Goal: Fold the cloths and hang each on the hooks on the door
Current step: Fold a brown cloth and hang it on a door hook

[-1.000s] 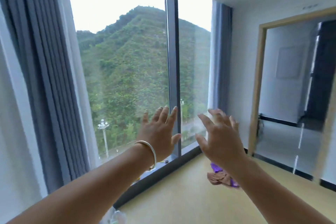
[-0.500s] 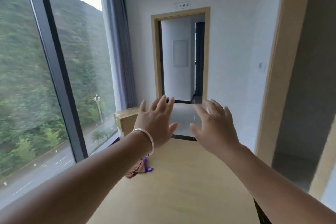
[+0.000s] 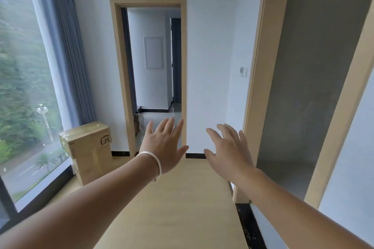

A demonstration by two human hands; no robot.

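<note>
Both forearms are running off the bottom edge. The left hand (image 3: 164, 145) and right hand (image 3: 228, 151) are reaching forward over the floor (image 3: 172, 208) — fingers spread apart, gripping nothing — pointing toward the doorway (image 3: 153, 66).

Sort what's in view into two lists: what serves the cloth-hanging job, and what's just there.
For the job: left hand and right hand, both empty. No cloth or hooks show.

Just there: cardboard box, curtain, window, doorway, bracelet.

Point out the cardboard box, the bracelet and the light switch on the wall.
cardboard box (image 3: 89, 149): head view, on its front face below the printed logo.
bracelet (image 3: 156, 162): head view, on the band where it crosses the left wrist.
light switch (image 3: 243, 71): head view, on the middle of its plate.
</note>
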